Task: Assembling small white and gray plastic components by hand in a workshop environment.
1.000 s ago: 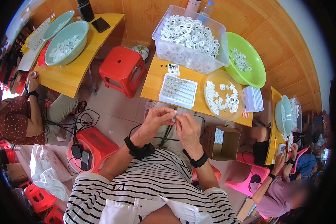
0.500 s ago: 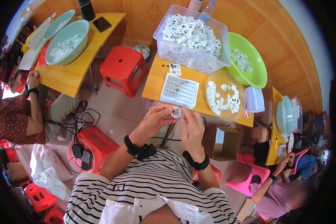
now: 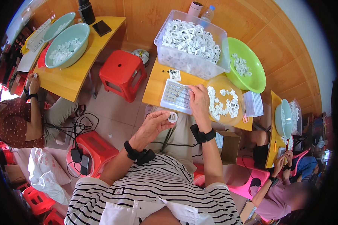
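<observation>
My left hand (image 3: 154, 123) pinches a small round white plastic part (image 3: 172, 117) with a metallic piece in its middle, held up before my lap. My right hand (image 3: 199, 100) reaches over the right end of a white tray (image 3: 167, 106) that holds rows of small silvery discs (image 3: 175, 93). Its fingers are closed together and pointing down at the discs; what lies under their tips is hidden. Just right of that hand sits a round clear dish (image 3: 224, 120) with small white plastic parts (image 3: 214, 107) in it.
A clear bin (image 3: 193, 62) heaped with white rings stands behind the tray, beside a green basin (image 3: 255, 80). Pink scissors (image 3: 245, 118) lie at the table's right edge. A red stool (image 3: 120, 71) stands left. Co-workers sit at side tables. Cables (image 3: 79, 127) trail across the floor.
My right hand has left the round part and moved forward to the tray's right end. My left hand still holds the part, slightly lower and further left.
</observation>
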Motion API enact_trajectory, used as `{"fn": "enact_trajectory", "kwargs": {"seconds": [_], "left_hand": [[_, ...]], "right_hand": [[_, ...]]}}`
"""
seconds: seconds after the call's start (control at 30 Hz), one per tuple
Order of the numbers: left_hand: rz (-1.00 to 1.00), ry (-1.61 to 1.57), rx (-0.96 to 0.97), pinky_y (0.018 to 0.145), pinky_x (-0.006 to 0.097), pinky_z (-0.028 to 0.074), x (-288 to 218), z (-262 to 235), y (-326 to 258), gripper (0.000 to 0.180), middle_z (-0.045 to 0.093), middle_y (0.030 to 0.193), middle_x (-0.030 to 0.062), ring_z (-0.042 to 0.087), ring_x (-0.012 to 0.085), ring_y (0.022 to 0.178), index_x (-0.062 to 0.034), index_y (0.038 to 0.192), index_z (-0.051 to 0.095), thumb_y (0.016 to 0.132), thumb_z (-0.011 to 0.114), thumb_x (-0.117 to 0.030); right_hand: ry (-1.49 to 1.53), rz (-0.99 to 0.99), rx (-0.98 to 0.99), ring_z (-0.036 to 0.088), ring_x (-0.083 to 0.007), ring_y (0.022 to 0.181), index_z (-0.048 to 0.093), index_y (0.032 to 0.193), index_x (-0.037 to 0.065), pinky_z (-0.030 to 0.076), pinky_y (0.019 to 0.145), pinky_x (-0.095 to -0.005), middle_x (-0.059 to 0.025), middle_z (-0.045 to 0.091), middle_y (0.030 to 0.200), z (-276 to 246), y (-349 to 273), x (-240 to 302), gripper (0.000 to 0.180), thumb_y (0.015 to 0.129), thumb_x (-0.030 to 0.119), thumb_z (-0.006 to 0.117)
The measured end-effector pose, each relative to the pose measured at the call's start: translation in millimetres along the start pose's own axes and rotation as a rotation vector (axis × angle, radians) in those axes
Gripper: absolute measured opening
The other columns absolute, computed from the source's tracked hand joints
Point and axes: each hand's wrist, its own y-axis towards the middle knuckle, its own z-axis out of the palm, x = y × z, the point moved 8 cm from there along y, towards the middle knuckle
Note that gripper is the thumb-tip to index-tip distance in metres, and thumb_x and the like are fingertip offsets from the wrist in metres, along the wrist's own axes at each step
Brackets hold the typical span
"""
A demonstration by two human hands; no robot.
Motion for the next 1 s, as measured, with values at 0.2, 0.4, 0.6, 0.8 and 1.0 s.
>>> {"fn": "enact_trajectory", "kwargs": {"seconds": [0.2, 0.4, 0.6, 0.8, 1.0], "left_hand": [[0.012, -0.024, -0.002, 0.076, 0.029, 0.054, -2, -9, 1, 0.016, 0.064, 0.094, 0.0109, 0.064, 0.0182, 0.083, -0.0017, 0.098, 0.061, 0.087, 0.057, -0.013], [0.013, -0.029, -0.009, 0.076, 0.029, 0.054, -2, -13, 0, 0.017, 0.064, 0.094, 0.0109, 0.064, 0.0183, 0.083, -0.0017, 0.099, 0.06, 0.087, 0.057, -0.013], [0.005, -0.023, -0.013, 0.076, 0.029, 0.054, -1, -13, -1, 0.017, 0.064, 0.095, 0.0114, 0.064, 0.0184, 0.084, -0.0016, 0.099, 0.06, 0.087, 0.057, -0.013], [-0.001, -0.011, -0.014, 0.076, 0.029, 0.054, 2, -10, -2, 0.017, 0.064, 0.096, 0.0111, 0.064, 0.0181, 0.084, -0.0016, 0.099, 0.06, 0.087, 0.057, -0.013], [0.01, -0.001, -0.002, 0.076, 0.028, 0.054, -1, -4, -5, 0.017, 0.064, 0.095, 0.0093, 0.064, 0.017, 0.084, -0.0015, 0.101, 0.06, 0.088, 0.055, -0.012]], "right_hand": [[-0.028, 0.013, 0.042, 0.052, -0.0279, 0.079, 0.063, 0.087, 0.003, 0.043, 0.067, -0.038, -0.0094, 0.051, 0.081, 19, 3, -2, 0.011, 0.077, 0.003, 0.058], [0.183, 0.259, 0.063, 0.055, -0.0277, 0.073, 0.063, 0.083, 0.002, 0.044, 0.064, -0.0377, -0.0104, 0.053, 0.076, 18, 0, -20, 0.009, 0.075, 0.006, 0.06], [0.078, 0.147, 0.069, 0.055, -0.0291, 0.071, 0.062, 0.081, 0.002, 0.044, 0.063, -0.0376, -0.0123, 0.054, 0.076, 24, 0, -23, 0.007, 0.076, 0.006, 0.06], [0.178, 0.152, 0.027, 0.055, -0.0291, 0.068, 0.062, 0.081, 0.002, 0.043, 0.061, -0.0377, -0.0123, 0.053, 0.074, 11, -5, -15, 0.006, 0.076, 0.004, 0.059], [0.417, 0.105, 0.071, 0.057, -0.028, 0.069, 0.062, 0.085, 0.0, 0.045, 0.059, -0.0347, -0.0118, 0.057, 0.077, -24, -41, 45, 0.011, 0.075, -0.001, 0.059]]}}
